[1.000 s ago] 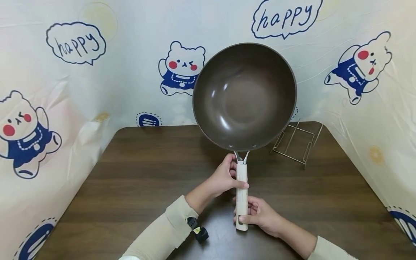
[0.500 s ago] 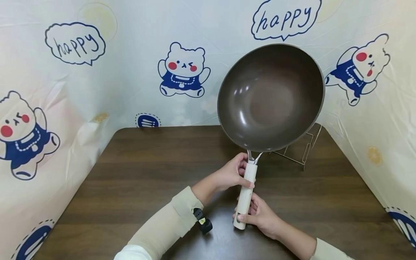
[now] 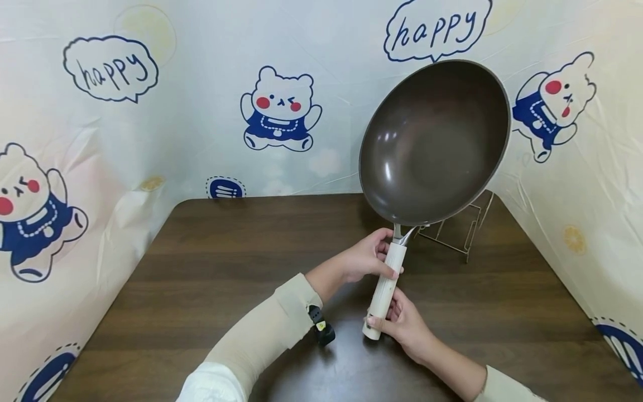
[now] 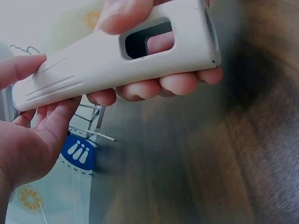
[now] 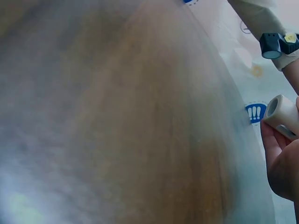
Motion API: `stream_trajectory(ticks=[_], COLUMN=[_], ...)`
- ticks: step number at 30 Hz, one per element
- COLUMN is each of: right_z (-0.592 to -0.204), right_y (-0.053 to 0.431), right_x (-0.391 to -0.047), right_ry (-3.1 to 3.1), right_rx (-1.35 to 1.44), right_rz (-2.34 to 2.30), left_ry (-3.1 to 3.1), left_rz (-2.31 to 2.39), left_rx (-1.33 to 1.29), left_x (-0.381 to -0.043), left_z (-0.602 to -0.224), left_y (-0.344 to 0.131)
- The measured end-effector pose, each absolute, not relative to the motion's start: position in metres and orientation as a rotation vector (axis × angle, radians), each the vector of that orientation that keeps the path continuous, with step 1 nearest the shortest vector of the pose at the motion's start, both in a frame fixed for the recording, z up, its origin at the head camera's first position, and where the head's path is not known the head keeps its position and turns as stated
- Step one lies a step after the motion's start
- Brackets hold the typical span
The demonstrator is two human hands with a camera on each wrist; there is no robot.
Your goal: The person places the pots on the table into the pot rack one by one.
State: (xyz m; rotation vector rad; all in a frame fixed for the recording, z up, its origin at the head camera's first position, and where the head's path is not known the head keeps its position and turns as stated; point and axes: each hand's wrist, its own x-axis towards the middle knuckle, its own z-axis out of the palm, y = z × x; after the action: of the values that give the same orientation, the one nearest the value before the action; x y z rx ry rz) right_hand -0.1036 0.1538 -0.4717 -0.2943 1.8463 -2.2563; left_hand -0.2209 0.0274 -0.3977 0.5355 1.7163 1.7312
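A deep brown wok (image 3: pixel 437 145) is held up above the table, its inside facing me and its top leaning right. My left hand (image 3: pixel 366 258) grips the upper part of its cream handle (image 3: pixel 385 285), close below the metal bracket. Lower down, my right hand (image 3: pixel 404 326) holds the handle's end, thumb on the near side. In the left wrist view the handle (image 4: pixel 103 58) shows a long hanging slot, with the right hand's fingers (image 4: pixel 180 84) curled beneath it. The right wrist view catches the handle's end (image 5: pixel 280 114) at its right edge, with the right hand (image 5: pixel 285 163) around it.
Behind the wok, a thin wire rack (image 3: pixel 467 234) stands on the dark wooden table (image 3: pixel 226 268) at the back right, partly hidden by the wok. A printed cloth (image 3: pixel 201 111) surrounds the table's back and sides. A small black camera (image 3: pixel 322 329) is strapped to the left wrist.
The wok has moved right and tilted from upright toward the right, now covering much of the wire rack. Both hands keep their grip on the handle; the left arm has shifted right and up.
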Motion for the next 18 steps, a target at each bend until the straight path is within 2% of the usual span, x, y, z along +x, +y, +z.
stream_trajectory(ticks=[18], right_z=[-0.471], right_y=[0.144], right_x=[-0.116], right_ry=[2.032], right_rx=[-0.080], right_rz=[-2.359], left_ry=[1.689], left_rz=[1.675], left_rx=[0.601], left_x=[-0.238], left_z=[-0.389], left_y=[0.043])
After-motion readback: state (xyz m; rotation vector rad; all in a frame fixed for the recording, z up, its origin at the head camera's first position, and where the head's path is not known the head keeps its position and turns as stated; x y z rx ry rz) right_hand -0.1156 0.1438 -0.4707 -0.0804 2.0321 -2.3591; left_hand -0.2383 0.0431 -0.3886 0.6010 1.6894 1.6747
